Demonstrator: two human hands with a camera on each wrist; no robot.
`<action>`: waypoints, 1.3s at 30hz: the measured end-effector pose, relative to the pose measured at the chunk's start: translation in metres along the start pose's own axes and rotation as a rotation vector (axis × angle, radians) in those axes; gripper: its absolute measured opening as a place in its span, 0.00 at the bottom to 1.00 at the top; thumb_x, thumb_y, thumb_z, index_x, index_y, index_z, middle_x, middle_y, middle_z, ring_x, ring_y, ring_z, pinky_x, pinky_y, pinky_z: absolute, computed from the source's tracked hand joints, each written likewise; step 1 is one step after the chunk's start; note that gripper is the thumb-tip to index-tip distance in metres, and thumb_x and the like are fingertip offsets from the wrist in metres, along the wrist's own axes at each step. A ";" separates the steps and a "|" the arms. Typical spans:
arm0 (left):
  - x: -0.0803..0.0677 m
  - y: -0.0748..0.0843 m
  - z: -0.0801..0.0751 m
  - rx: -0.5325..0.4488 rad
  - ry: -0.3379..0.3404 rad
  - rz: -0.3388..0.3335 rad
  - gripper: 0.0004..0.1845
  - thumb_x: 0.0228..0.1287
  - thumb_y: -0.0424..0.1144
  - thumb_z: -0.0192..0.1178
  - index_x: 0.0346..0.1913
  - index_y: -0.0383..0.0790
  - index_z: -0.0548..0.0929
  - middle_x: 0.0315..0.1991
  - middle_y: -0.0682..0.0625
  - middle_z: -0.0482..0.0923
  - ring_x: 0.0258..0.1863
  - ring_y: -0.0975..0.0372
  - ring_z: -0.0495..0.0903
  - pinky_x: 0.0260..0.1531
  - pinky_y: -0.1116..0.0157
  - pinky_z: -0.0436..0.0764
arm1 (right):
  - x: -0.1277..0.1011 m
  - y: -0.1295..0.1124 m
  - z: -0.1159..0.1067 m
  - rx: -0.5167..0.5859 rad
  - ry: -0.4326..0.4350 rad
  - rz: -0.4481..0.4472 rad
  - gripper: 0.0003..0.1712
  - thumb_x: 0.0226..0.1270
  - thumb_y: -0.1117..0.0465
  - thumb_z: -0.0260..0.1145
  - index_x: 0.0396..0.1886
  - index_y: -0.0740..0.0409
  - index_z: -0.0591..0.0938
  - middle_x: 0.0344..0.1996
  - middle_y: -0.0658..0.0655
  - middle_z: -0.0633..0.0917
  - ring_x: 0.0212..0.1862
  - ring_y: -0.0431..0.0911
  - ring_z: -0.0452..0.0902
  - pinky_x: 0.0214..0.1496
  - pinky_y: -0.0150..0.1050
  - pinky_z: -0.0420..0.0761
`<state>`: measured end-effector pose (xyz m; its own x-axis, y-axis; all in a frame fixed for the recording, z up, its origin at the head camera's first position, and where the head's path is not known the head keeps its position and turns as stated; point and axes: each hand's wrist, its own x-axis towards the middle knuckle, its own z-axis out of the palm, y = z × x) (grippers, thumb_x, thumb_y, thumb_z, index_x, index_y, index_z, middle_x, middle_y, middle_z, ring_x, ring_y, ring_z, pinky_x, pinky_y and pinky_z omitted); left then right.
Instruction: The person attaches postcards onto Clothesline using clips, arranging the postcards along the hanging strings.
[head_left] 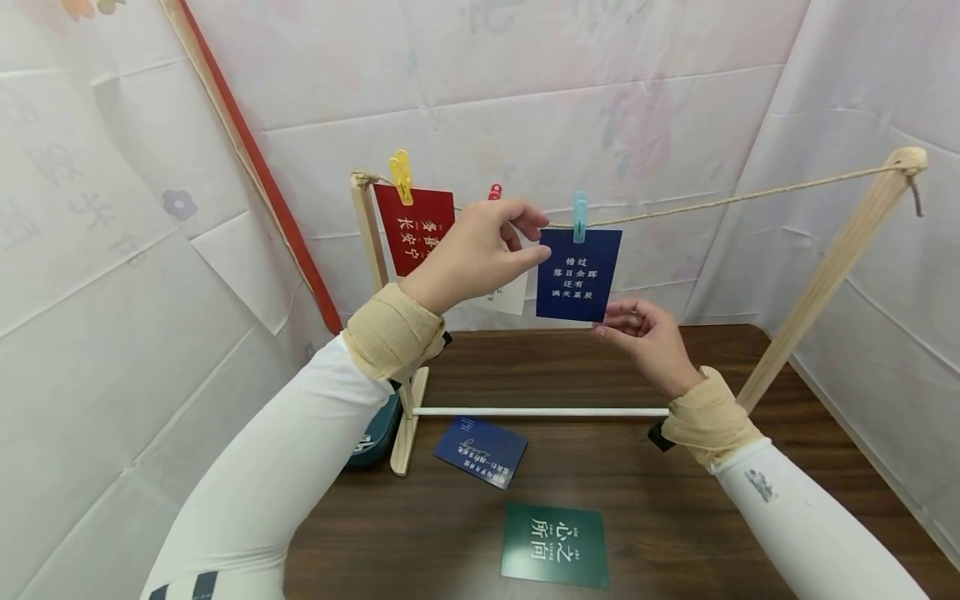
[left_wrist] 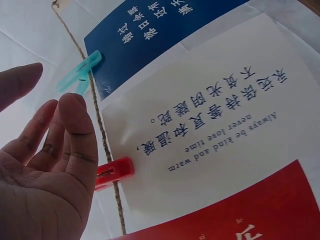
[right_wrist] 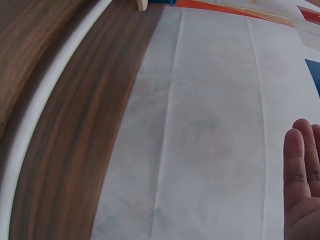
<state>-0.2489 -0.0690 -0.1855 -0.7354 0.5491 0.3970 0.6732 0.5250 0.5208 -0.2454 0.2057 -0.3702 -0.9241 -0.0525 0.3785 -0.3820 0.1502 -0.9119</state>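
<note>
A dark blue card [head_left: 573, 292] with white writing hangs from a rope [head_left: 697, 207], held by a light blue clothespin [head_left: 580, 218]. Beside its upper left edge is my left hand [head_left: 480, 250], thumb and fingers apart and nothing between them in the left wrist view. My right hand [head_left: 651, 337] is at the card's lower right corner, its fingers extended in the right wrist view. Left of the blue card hang a white card [left_wrist: 200, 115] on a red clothespin [left_wrist: 116, 171] and a red card [head_left: 405, 229] on a yellow clothespin [head_left: 402, 179]. My left hand partly hides both cards in the head view.
Wooden posts [head_left: 825, 279] carry the rope, with a white rod [head_left: 540, 412] low between them. On the brown table [head_left: 375, 525] lie a blue card [head_left: 482, 452] and a green card [head_left: 555, 546]. A teal container [head_left: 378, 437] stands at left, behind my sleeve.
</note>
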 end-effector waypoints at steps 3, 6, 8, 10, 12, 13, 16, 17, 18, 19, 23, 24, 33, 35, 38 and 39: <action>-0.005 -0.005 0.002 -0.013 0.009 0.003 0.17 0.73 0.38 0.71 0.60 0.36 0.87 0.51 0.44 0.88 0.45 0.56 0.84 0.46 0.62 0.86 | -0.004 0.006 0.000 0.011 -0.019 0.006 0.17 0.71 0.74 0.73 0.56 0.72 0.80 0.38 0.39 0.93 0.42 0.35 0.92 0.47 0.28 0.89; -0.009 -0.010 0.005 -0.023 0.013 0.013 0.17 0.73 0.37 0.72 0.60 0.35 0.87 0.50 0.43 0.88 0.44 0.55 0.84 0.46 0.61 0.85 | -0.008 0.011 0.001 0.011 -0.030 0.020 0.15 0.71 0.74 0.73 0.54 0.69 0.81 0.39 0.40 0.94 0.42 0.34 0.91 0.47 0.29 0.89; -0.013 -0.014 0.008 -0.029 0.012 0.017 0.18 0.73 0.37 0.72 0.61 0.35 0.87 0.50 0.42 0.89 0.44 0.55 0.84 0.46 0.61 0.86 | -0.011 0.013 0.002 -0.002 -0.029 0.036 0.15 0.71 0.74 0.73 0.53 0.67 0.82 0.39 0.42 0.94 0.42 0.33 0.91 0.47 0.28 0.89; -0.016 -0.017 0.011 -0.039 0.012 0.025 0.18 0.73 0.36 0.72 0.61 0.34 0.87 0.51 0.41 0.89 0.44 0.55 0.84 0.44 0.61 0.86 | -0.014 0.014 0.003 -0.028 -0.030 0.048 0.15 0.70 0.74 0.74 0.54 0.68 0.82 0.41 0.47 0.94 0.42 0.32 0.90 0.46 0.28 0.88; -0.019 -0.020 0.014 -0.050 0.012 0.024 0.18 0.72 0.35 0.72 0.61 0.33 0.87 0.51 0.40 0.89 0.44 0.55 0.84 0.43 0.61 0.87 | -0.017 0.015 0.004 -0.060 -0.039 0.059 0.17 0.70 0.73 0.74 0.55 0.70 0.82 0.43 0.56 0.94 0.42 0.32 0.90 0.46 0.28 0.88; -0.020 -0.022 0.016 -0.053 0.011 0.023 0.18 0.72 0.35 0.72 0.60 0.33 0.87 0.51 0.40 0.89 0.44 0.55 0.84 0.42 0.61 0.87 | -0.019 0.015 0.005 -0.076 -0.052 0.062 0.17 0.71 0.72 0.74 0.56 0.71 0.82 0.45 0.61 0.94 0.42 0.32 0.90 0.46 0.28 0.88; -0.023 -0.027 0.021 -0.062 0.008 0.026 0.17 0.72 0.35 0.72 0.60 0.32 0.87 0.50 0.40 0.89 0.43 0.54 0.85 0.42 0.61 0.87 | -0.023 0.017 0.007 -0.115 -0.091 0.075 0.19 0.71 0.71 0.75 0.57 0.73 0.81 0.48 0.72 0.91 0.42 0.33 0.89 0.46 0.28 0.87; -0.024 -0.029 0.022 -0.062 0.005 0.028 0.17 0.72 0.35 0.72 0.60 0.32 0.87 0.50 0.40 0.89 0.43 0.54 0.85 0.42 0.61 0.87 | -0.025 0.018 0.008 -0.123 -0.106 0.076 0.19 0.71 0.70 0.75 0.57 0.73 0.81 0.49 0.74 0.90 0.42 0.33 0.89 0.46 0.29 0.87; -0.025 -0.030 0.024 -0.063 0.001 0.031 0.17 0.72 0.35 0.71 0.59 0.31 0.87 0.50 0.40 0.89 0.42 0.54 0.85 0.42 0.61 0.86 | -0.026 0.019 0.009 -0.130 -0.120 0.075 0.18 0.71 0.70 0.75 0.56 0.73 0.81 0.49 0.74 0.90 0.42 0.34 0.89 0.46 0.29 0.87; -0.026 -0.032 0.026 -0.064 -0.003 0.032 0.17 0.72 0.35 0.71 0.59 0.31 0.87 0.50 0.40 0.89 0.42 0.54 0.85 0.42 0.61 0.86 | -0.027 0.021 0.011 -0.135 -0.132 0.071 0.18 0.71 0.71 0.75 0.56 0.73 0.82 0.48 0.74 0.90 0.42 0.34 0.88 0.46 0.29 0.87; -0.030 -0.040 0.032 -0.064 -0.012 0.024 0.16 0.73 0.36 0.71 0.58 0.33 0.88 0.49 0.41 0.89 0.42 0.55 0.85 0.43 0.60 0.86 | -0.032 0.027 0.016 -0.166 -0.182 0.043 0.17 0.69 0.71 0.76 0.54 0.70 0.83 0.46 0.71 0.91 0.42 0.36 0.88 0.46 0.31 0.87; -0.032 -0.042 0.033 -0.066 -0.013 0.016 0.16 0.73 0.36 0.71 0.58 0.33 0.88 0.49 0.42 0.89 0.42 0.55 0.85 0.43 0.60 0.87 | -0.034 0.029 0.018 -0.178 -0.196 0.036 0.16 0.69 0.71 0.76 0.53 0.69 0.84 0.46 0.70 0.91 0.42 0.37 0.88 0.46 0.31 0.87; -0.046 -0.061 0.041 -0.075 -0.018 -0.057 0.17 0.73 0.39 0.71 0.59 0.36 0.88 0.51 0.43 0.89 0.44 0.55 0.85 0.43 0.60 0.87 | -0.049 0.041 0.031 -0.298 -0.316 -0.005 0.16 0.65 0.67 0.81 0.50 0.62 0.87 0.43 0.62 0.91 0.41 0.39 0.86 0.43 0.35 0.86; -0.049 -0.065 0.042 -0.076 -0.018 -0.070 0.18 0.73 0.40 0.71 0.60 0.35 0.88 0.51 0.43 0.89 0.44 0.55 0.85 0.44 0.60 0.87 | -0.053 0.045 0.034 -0.317 -0.340 -0.012 0.16 0.64 0.66 0.82 0.49 0.60 0.87 0.42 0.60 0.90 0.41 0.39 0.86 0.43 0.35 0.86; -0.053 -0.071 0.044 -0.076 -0.021 -0.082 0.18 0.73 0.39 0.72 0.60 0.35 0.88 0.51 0.42 0.89 0.45 0.55 0.85 0.45 0.59 0.88 | -0.058 0.051 0.037 -0.335 -0.375 -0.030 0.15 0.64 0.65 0.82 0.47 0.59 0.87 0.41 0.58 0.90 0.42 0.45 0.88 0.43 0.36 0.87; -0.054 -0.073 0.044 -0.077 -0.022 -0.085 0.18 0.73 0.39 0.72 0.60 0.35 0.87 0.51 0.42 0.89 0.45 0.55 0.85 0.45 0.59 0.88 | -0.060 0.053 0.038 -0.337 -0.388 -0.038 0.15 0.64 0.65 0.82 0.47 0.59 0.87 0.41 0.57 0.90 0.42 0.47 0.89 0.43 0.37 0.88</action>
<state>-0.2544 -0.1082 -0.2783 -0.7873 0.5193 0.3324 0.5997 0.5196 0.6086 -0.2108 0.1789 -0.4469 -0.8696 -0.4167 0.2649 -0.4499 0.4475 -0.7729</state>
